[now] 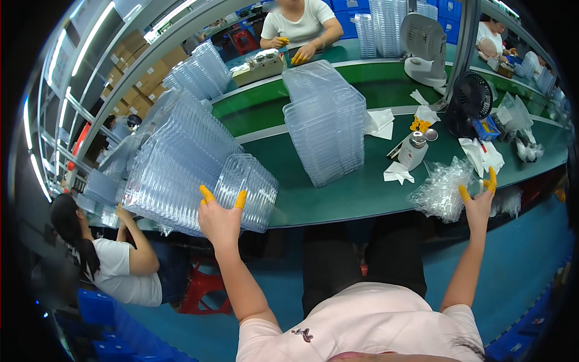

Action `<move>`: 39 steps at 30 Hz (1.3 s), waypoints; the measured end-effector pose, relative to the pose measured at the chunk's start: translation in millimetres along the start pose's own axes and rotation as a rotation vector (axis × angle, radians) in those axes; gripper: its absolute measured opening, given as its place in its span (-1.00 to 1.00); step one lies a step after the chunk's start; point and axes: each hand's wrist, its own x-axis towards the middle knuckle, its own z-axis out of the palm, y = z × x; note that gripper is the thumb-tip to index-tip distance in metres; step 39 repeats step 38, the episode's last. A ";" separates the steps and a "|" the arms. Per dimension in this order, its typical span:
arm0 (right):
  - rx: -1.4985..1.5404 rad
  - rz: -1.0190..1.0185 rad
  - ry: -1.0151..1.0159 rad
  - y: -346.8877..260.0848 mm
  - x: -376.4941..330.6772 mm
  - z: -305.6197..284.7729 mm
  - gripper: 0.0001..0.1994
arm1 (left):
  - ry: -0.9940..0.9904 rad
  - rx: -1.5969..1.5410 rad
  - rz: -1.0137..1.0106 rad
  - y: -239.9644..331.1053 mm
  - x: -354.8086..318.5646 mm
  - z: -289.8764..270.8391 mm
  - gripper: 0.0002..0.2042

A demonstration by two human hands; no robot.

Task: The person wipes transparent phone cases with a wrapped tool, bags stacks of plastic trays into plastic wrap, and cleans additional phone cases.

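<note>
Yellow finger covers sit on the fingertips of both my hands. My left hand (219,224) is at the near edge of a short stack of clear plastic trays (250,187), thumb and forefinger spread apart; whether it touches the trays I cannot tell. Beside it on the left leans a larger bank of nested clear trays (175,160). Over on the right, my right hand (479,205) has its fingers apart, with nothing visible in them. It is close to a white cloth or paper (482,155) and a heap of crumpled clear plastic film (445,190).
A tall stack of clear trays (325,127) stands mid-table. Right of it are a white pump bottle (413,149), a black fan (470,99) and a small blue box (486,129). A co-worker (114,259) sits at left; another person (298,27) works across the green belt (259,111).
</note>
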 end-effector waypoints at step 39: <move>-0.379 -1.009 0.208 -293.7 226.9 -59.2 -0.68 | 0.422 -0.724 1.125 30.2 -28.9 -58.3 -0.37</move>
